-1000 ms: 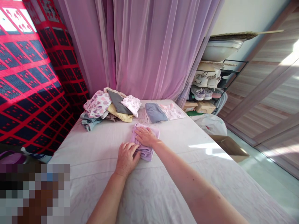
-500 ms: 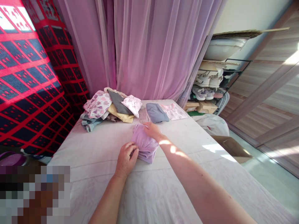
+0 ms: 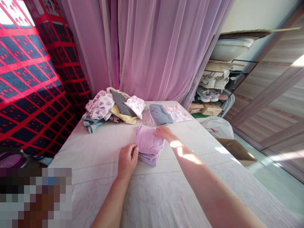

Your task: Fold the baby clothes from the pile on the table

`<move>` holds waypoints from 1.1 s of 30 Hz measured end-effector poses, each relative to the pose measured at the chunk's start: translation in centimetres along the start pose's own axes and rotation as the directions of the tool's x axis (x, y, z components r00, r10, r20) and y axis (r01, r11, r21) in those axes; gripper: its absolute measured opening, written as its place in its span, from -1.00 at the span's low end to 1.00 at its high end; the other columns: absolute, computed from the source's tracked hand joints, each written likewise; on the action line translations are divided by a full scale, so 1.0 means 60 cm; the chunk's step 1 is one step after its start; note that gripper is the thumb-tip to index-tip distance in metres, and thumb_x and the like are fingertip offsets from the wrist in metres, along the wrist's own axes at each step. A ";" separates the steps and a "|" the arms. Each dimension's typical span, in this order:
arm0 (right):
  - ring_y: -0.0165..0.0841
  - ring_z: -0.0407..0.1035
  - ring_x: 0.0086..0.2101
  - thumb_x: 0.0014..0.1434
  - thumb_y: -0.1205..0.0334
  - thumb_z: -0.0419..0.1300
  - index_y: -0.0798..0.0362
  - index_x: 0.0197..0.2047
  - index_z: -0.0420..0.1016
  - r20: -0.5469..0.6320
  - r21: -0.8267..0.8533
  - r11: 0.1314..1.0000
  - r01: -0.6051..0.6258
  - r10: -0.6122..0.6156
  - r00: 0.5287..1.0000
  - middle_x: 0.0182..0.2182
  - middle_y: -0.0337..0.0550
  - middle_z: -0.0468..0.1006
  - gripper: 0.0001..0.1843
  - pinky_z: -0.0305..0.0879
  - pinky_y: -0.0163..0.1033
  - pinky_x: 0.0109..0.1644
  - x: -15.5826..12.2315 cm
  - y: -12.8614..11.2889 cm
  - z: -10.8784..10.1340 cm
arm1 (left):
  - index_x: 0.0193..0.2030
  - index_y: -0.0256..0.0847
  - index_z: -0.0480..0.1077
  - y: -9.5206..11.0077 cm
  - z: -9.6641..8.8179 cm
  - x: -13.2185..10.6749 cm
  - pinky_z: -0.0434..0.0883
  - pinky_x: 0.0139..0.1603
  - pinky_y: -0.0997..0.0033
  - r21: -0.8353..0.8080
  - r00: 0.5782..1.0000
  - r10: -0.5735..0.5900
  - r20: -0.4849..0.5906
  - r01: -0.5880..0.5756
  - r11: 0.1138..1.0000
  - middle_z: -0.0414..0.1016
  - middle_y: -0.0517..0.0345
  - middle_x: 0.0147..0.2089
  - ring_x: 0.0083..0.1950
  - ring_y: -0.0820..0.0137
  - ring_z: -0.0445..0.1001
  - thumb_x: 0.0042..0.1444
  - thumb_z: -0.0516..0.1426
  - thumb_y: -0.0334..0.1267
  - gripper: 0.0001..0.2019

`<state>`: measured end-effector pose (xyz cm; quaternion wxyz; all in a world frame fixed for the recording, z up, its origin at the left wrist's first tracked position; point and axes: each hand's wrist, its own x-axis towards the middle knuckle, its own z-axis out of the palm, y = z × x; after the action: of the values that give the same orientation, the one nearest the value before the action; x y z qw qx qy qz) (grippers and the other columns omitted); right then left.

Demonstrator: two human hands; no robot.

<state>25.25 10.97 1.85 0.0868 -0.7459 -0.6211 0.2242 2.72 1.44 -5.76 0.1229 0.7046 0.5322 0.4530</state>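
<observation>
A lilac knitted garment (image 3: 148, 141), folded into a layered square with a gathered edge on top, lies on the bed. At its left edge is my left hand (image 3: 127, 160), closed, with thumb and forefinger meeting at the cloth. My right hand (image 3: 163, 131) pinches the top layer at the far right corner. Just beyond, a folded grey-blue garment (image 3: 160, 114) lies beside a flat pale pink printed garment (image 3: 179, 113).
A loose heap of clothes (image 3: 102, 106) lies at the far left of the bed (image 3: 95, 155), below a purple curtain (image 3: 152, 50). To the right stand a shoe rack (image 3: 245, 71) and an open cardboard box (image 3: 234, 150). A red-and-black patterned cloth (image 3: 28, 79) hangs at left.
My right hand has shifted right from the garment's top middle to its far right corner, and the top layer lies spread wider. My left hand has stayed at the left edge.
</observation>
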 end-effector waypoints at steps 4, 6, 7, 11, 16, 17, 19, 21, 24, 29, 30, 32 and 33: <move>-0.18 0.42 -0.11 0.12 0.09 0.28 0.05 -0.39 0.57 0.015 -0.015 0.999 0.028 -0.028 1.000 -0.21 -0.05 0.62 -0.80 0.22 -0.28 -0.13 -0.008 0.018 -0.006 | -0.15 -0.14 0.48 0.000 0.001 -0.001 0.39 0.07 0.10 0.038 1.000 -0.006 0.021 0.005 0.999 0.61 0.03 -0.16 -0.11 0.23 0.52 0.25 0.04 -0.14 -0.78; -0.22 0.43 -0.15 0.09 0.08 0.30 0.04 -0.42 0.56 0.021 0.003 1.000 0.022 -0.022 1.000 -0.27 -0.11 0.63 -0.80 0.22 -0.31 -0.16 -0.009 0.025 -0.009 | -0.13 -0.15 0.48 -0.001 0.002 -0.002 0.38 0.08 0.10 0.051 1.000 -0.015 0.025 0.014 0.999 0.61 0.02 -0.16 -0.11 0.23 0.52 0.24 0.04 -0.14 -0.77; -0.23 0.44 -0.16 0.07 0.07 0.31 0.03 -0.41 0.57 0.021 0.018 1.000 0.009 -0.009 1.000 -0.29 -0.14 0.63 -0.80 0.23 -0.32 -0.16 -0.009 0.028 -0.010 | -0.11 -0.15 0.47 -0.002 0.002 -0.003 0.38 0.08 0.10 0.059 0.999 -0.018 0.027 0.016 0.998 0.61 0.02 -0.15 -0.10 0.23 0.52 0.24 0.04 -0.14 -0.76; -0.21 0.48 -0.20 0.05 0.03 0.31 0.05 -0.35 0.58 0.011 0.104 0.988 -0.117 0.117 0.993 -0.32 -0.07 0.63 -0.75 0.26 -0.29 -0.18 -0.012 0.043 -0.014 | -0.04 -0.19 0.46 -0.001 0.004 -0.004 0.35 0.13 0.06 0.112 0.999 -0.029 0.026 0.026 0.993 0.60 -0.02 -0.09 -0.04 0.20 0.51 0.23 0.04 -0.14 -0.72; -0.31 0.46 -0.46 0.13 0.06 0.26 0.12 -0.48 0.48 0.143 0.328 0.915 -0.236 0.199 0.969 -0.54 -0.05 0.55 -0.69 0.17 -0.32 -0.45 -0.054 0.058 0.001 | -0.02 -0.20 0.47 0.004 0.004 -0.003 0.31 0.18 0.02 0.184 0.998 -0.054 0.039 0.046 0.982 0.60 -0.05 -0.07 0.01 0.16 0.50 0.26 0.01 -0.11 -0.68; -0.36 0.42 -0.51 0.16 0.05 0.24 0.12 -0.48 0.46 0.164 0.385 0.890 -0.244 0.194 0.967 -0.57 -0.09 0.53 -0.68 0.11 -0.34 -0.51 -0.066 0.059 0.008 | -0.02 -0.20 0.47 0.004 0.004 -0.003 0.31 0.17 0.01 0.187 0.998 -0.056 0.039 0.048 0.981 0.60 -0.05 -0.07 0.01 0.15 0.50 0.28 0.00 -0.11 -0.68; -0.44 0.34 -0.57 0.19 0.04 0.22 0.10 -0.46 0.42 0.181 0.486 0.837 -0.250 0.183 0.966 -0.60 -0.18 0.48 -0.68 -0.01 -0.37 -0.58 -0.089 0.057 0.023 | -0.03 -0.19 0.48 0.004 0.005 -0.003 0.30 0.18 0.01 0.192 0.998 -0.057 0.036 0.049 0.980 0.60 -0.05 -0.06 0.01 0.15 0.50 0.29 -0.02 -0.11 -0.67; -0.49 0.27 -0.60 0.17 0.04 0.24 0.08 -0.44 0.39 0.176 0.568 0.785 -0.247 0.177 0.968 -0.61 -0.27 0.43 -0.70 -0.11 -0.39 -0.61 -0.109 0.054 0.037 | -0.04 -0.19 0.49 0.003 0.005 -0.003 0.30 0.18 0.01 0.200 0.998 -0.053 0.035 0.045 0.979 0.61 -0.05 -0.06 0.00 0.16 0.51 0.29 -0.02 -0.11 -0.67; -0.53 0.21 -0.61 0.14 0.03 0.24 0.06 -0.45 0.36 0.166 0.651 0.719 -0.245 0.180 0.970 -0.62 -0.33 0.38 -0.71 -0.16 -0.41 -0.62 -0.133 0.048 0.052 | -0.04 -0.19 0.49 0.002 0.005 -0.003 0.30 0.18 0.04 0.207 0.998 -0.048 0.044 0.037 0.978 0.61 -0.05 -0.07 0.00 0.17 0.52 0.28 -0.01 -0.12 -0.68; -0.47 0.34 -0.48 0.02 0.04 0.31 0.07 -0.43 0.42 0.123 0.705 0.679 -0.206 0.170 0.978 -0.51 -0.25 0.51 -0.73 0.07 -0.42 -0.53 -0.162 0.032 0.077 | -0.05 -0.18 0.50 0.001 0.006 -0.003 0.30 0.19 0.06 0.205 0.998 -0.049 0.041 0.040 0.978 0.62 -0.03 -0.07 -0.01 0.18 0.53 0.28 0.00 -0.14 -0.70; -0.43 0.39 -0.42 -0.02 0.06 0.33 0.07 -0.39 0.45 0.090 0.720 0.671 -0.178 0.164 0.982 -0.45 -0.22 0.55 -0.74 0.14 -0.41 -0.48 -0.166 0.027 0.084 | -0.05 -0.18 0.50 0.001 0.006 -0.002 0.29 0.20 0.06 0.206 0.998 -0.051 0.040 0.042 0.978 0.62 -0.03 -0.07 -0.01 0.18 0.53 0.27 0.00 -0.14 -0.70; -0.37 0.44 -0.33 -0.08 0.09 0.35 0.06 -0.28 0.48 0.007 0.779 0.619 -0.103 0.156 0.988 -0.34 -0.17 0.60 -0.69 0.25 -0.38 -0.39 -0.173 0.016 0.103 | -0.05 -0.18 0.50 0.001 0.006 -0.002 0.29 0.20 0.05 0.202 0.998 -0.050 0.047 0.040 0.979 0.62 -0.04 -0.06 -0.01 0.18 0.54 0.27 0.01 -0.14 -0.69; -0.34 0.46 -0.31 -0.09 0.09 0.35 0.05 -0.22 0.47 -0.025 0.819 0.569 -0.071 0.159 0.987 -0.31 -0.16 0.61 -0.64 0.28 -0.36 -0.37 -0.175 0.010 0.114 | -0.05 -0.18 0.50 0.002 0.006 -0.002 0.29 0.20 0.05 0.194 0.997 -0.048 0.053 0.037 0.980 0.62 -0.03 -0.06 -0.01 0.18 0.54 0.27 0.01 -0.13 -0.69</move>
<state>21.43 -0.34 -2.05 0.4348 -0.6710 -0.3937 0.4536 3.07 1.40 -5.97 0.0790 0.7144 0.5849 0.3759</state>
